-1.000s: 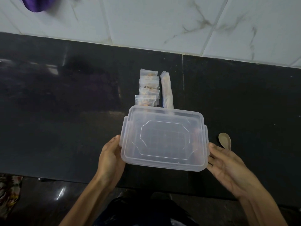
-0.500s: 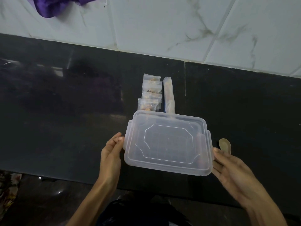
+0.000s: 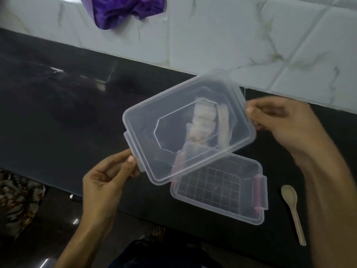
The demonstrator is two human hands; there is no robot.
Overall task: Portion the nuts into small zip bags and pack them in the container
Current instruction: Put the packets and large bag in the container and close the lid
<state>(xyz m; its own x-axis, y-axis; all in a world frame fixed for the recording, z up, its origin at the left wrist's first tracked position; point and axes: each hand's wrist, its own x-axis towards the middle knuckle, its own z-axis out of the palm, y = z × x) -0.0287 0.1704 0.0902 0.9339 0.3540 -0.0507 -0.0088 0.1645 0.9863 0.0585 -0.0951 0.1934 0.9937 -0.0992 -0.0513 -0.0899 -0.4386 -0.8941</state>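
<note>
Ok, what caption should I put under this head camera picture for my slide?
Both hands, left hand and right hand, hold the clear lid above the open container.

Both forearms reach forward; the left hand pinches with thumb and curled fingers, the right hand, blurred, curls its grip likewise.

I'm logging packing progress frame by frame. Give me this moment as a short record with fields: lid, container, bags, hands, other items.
lid: clear lid off the container, held tilted above the counter
container: clear container open on the dark counter, no bags inside
bags: small filled zip bags on the counter, seen through the lid
left hand: left hand pinches the lid's near-left clip
right hand: right hand grips the lid's far-right edge, blurred
other items: spoon right of container; purple cloth at the wall
</note>
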